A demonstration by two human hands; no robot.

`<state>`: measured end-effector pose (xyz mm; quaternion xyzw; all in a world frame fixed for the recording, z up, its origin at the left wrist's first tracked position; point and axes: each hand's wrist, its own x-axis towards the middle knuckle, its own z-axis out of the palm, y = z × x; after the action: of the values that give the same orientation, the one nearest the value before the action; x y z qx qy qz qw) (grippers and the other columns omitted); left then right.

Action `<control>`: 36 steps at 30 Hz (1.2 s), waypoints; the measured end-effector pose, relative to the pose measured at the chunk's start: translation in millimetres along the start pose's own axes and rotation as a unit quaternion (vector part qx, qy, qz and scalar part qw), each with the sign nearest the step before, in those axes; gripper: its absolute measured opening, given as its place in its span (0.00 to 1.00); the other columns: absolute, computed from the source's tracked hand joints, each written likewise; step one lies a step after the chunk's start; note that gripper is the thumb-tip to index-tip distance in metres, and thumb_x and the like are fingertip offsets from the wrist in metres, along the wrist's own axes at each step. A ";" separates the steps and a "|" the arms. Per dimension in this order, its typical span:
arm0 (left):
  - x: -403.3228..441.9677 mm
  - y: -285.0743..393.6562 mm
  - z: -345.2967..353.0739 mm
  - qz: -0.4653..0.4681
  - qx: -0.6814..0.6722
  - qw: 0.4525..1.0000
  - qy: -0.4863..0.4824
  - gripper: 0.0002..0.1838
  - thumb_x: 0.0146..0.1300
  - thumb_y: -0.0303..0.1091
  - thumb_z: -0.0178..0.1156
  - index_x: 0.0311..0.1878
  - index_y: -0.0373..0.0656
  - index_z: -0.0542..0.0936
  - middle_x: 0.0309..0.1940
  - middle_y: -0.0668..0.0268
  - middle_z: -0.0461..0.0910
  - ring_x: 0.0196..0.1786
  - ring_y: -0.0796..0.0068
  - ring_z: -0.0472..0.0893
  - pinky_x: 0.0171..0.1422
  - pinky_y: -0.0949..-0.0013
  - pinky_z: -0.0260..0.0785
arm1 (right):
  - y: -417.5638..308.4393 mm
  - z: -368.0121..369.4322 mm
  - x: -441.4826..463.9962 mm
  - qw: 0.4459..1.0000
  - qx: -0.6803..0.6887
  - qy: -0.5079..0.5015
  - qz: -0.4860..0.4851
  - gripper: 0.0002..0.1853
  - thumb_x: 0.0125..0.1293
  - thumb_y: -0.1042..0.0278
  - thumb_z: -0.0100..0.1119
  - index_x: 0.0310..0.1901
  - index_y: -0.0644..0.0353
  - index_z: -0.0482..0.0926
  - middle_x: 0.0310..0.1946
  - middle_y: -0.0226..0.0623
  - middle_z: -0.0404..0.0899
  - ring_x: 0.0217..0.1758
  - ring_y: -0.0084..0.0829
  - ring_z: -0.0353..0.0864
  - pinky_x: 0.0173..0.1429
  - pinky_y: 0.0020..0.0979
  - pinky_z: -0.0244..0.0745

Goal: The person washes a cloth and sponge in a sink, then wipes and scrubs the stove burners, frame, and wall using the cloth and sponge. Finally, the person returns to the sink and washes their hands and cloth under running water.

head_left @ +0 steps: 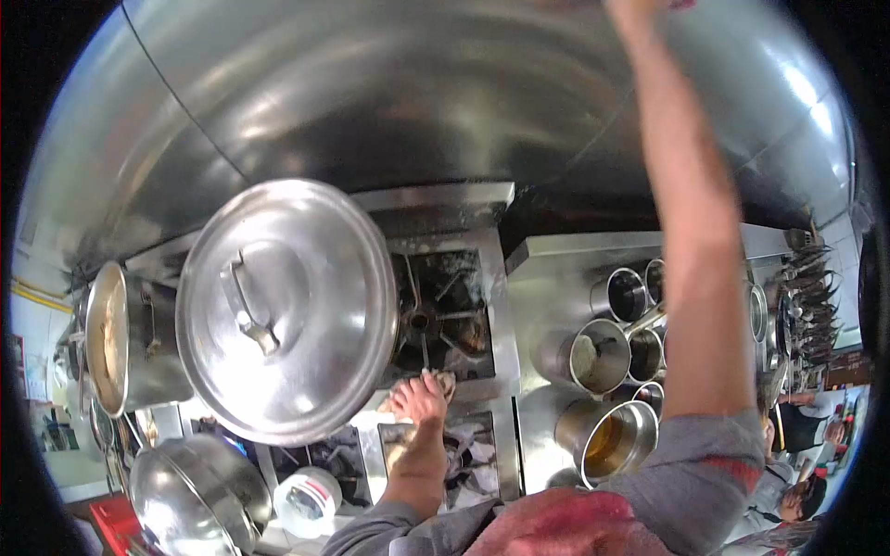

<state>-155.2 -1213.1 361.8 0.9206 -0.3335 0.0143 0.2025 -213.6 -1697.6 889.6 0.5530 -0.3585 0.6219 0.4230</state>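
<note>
My left hand (419,400) is closed on a crumpled, pale brown cloth (449,383) at the front bar of the stove, beside a burner grate (454,320). Just left of it a big steel lid (315,306) with a loop handle covers a wide pot. My right arm stretches far up in front of the steel wall (445,102). At the top edge of the view, my right hand (638,9) is cut off, so its fingers are hidden. A small bit of something red shows next to it, too little to name.
At the left stand a tall pot (165,334) and a large steel bowl-shaped vessel (190,491). A white bucket (306,500) sits near the front burners. Several steel pots, one with amber liquid (607,445), crowd the right counter. Utensils (811,306) hang far right, with other people (807,496) below.
</note>
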 end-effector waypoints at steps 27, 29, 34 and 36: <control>-0.6 -7.2 12.6 0.033 0.036 0.998 0.026 0.15 0.61 0.48 0.52 0.29 0.47 0.75 0.35 0.61 0.72 0.43 0.56 0.69 0.57 0.50 0.54 | -116.9 -121.1 -536.3 0.328 0.301 -0.053 0.894 0.12 0.67 0.60 0.42 0.48 0.52 0.67 0.36 0.36 0.75 0.36 0.36 0.77 0.39 0.44 0.73; -2.9 -8.6 12.4 0.042 0.041 0.998 0.029 0.15 0.61 0.48 0.52 0.29 0.47 0.75 0.36 0.61 0.72 0.43 0.56 0.69 0.57 0.50 0.53 | -187.9 -137.8 -489.2 0.318 0.312 -0.047 0.894 0.11 0.67 0.61 0.37 0.42 0.52 0.71 0.29 0.36 0.75 0.28 0.36 0.75 0.34 0.39 0.73; 0.4 -1.8 10.8 0.042 0.042 0.998 0.023 0.17 0.62 0.48 0.50 0.30 0.45 0.76 0.38 0.60 0.73 0.45 0.56 0.68 0.57 0.50 0.52 | -240.2 -122.9 -485.8 -0.089 0.455 -0.101 0.880 0.21 0.68 0.61 0.31 0.55 0.59 0.69 0.55 0.45 0.70 0.60 0.50 0.67 0.64 0.63 0.55; -2.0 -4.8 10.3 0.041 0.047 0.998 0.012 0.17 0.63 0.48 0.50 0.30 0.45 0.76 0.38 0.59 0.73 0.46 0.56 0.68 0.57 0.50 0.52 | -206.6 -116.0 -501.3 -0.099 0.473 -0.067 0.873 0.21 0.69 0.59 0.29 0.58 0.54 0.66 0.57 0.41 0.69 0.61 0.47 0.65 0.62 0.65 0.56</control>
<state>-154.9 -1212.5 350.3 0.9145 -0.3674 0.0494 0.1621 -52.3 -1577.0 373.0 0.1258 0.1810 -0.4403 0.8704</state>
